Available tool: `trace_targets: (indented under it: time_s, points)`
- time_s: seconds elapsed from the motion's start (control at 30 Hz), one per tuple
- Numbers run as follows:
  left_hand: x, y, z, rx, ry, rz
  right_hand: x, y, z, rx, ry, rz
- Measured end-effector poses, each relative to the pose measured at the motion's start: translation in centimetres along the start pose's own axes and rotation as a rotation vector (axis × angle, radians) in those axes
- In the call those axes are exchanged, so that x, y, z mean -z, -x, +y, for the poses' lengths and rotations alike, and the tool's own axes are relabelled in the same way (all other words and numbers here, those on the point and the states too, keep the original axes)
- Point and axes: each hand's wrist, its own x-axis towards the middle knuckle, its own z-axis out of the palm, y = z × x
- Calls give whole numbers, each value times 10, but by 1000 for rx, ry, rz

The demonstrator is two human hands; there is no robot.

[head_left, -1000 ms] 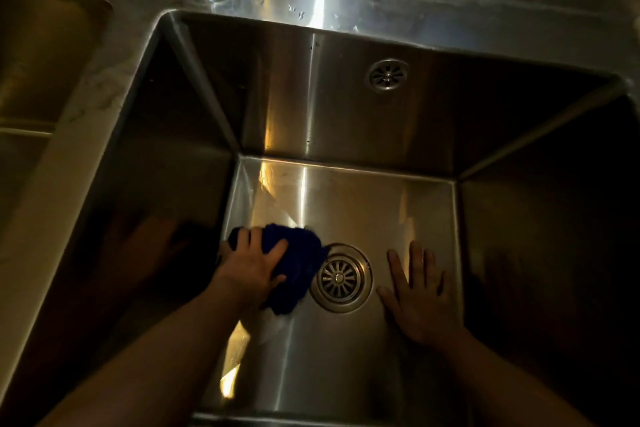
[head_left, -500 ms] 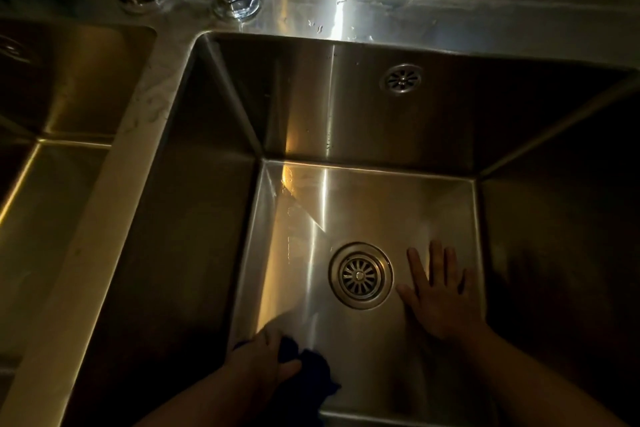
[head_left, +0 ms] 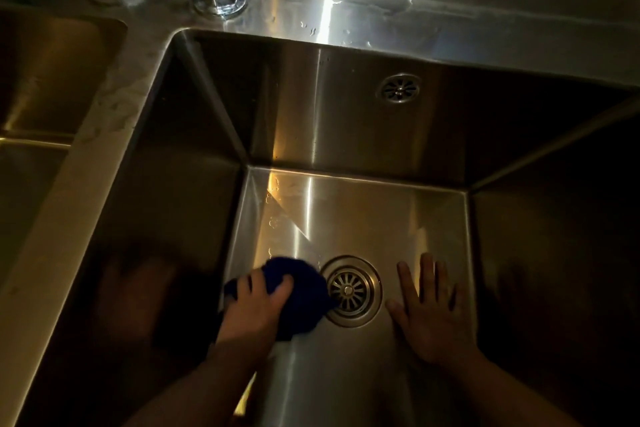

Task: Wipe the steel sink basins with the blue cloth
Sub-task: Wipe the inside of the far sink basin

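Steel sink basin fills the view. Left hand presses the bunched blue cloth on the floor, fingers curled over it, touching the drain at its 9 o'clock. Right hand lies flat, fingers spread, empty, at 3 o'clock.

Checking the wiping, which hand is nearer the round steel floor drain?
Left. The left hand presses the blue cloth against the drain; the right hand lies flat, apart.
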Motion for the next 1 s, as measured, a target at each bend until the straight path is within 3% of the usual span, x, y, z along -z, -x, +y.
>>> trace_targets:
  time_s: [0.27,0.5,0.73,0.9,1.0]
  points:
    - [95,-133,-17,128,106,316,1,1,-2,-16,77,15]
    - [77,-135,-24,58,184,401,-5,4,-1,-23,96,80]
    - [51,-99,-27,-93,36,190,-2,3,1,1,28,29]
    - [34,-55,-16,-66,-40,-100,1,0,1,20,-25,-37]
    - [15,-19,-14,-135,-93,-230,2,-1,2,14,-11,-53]
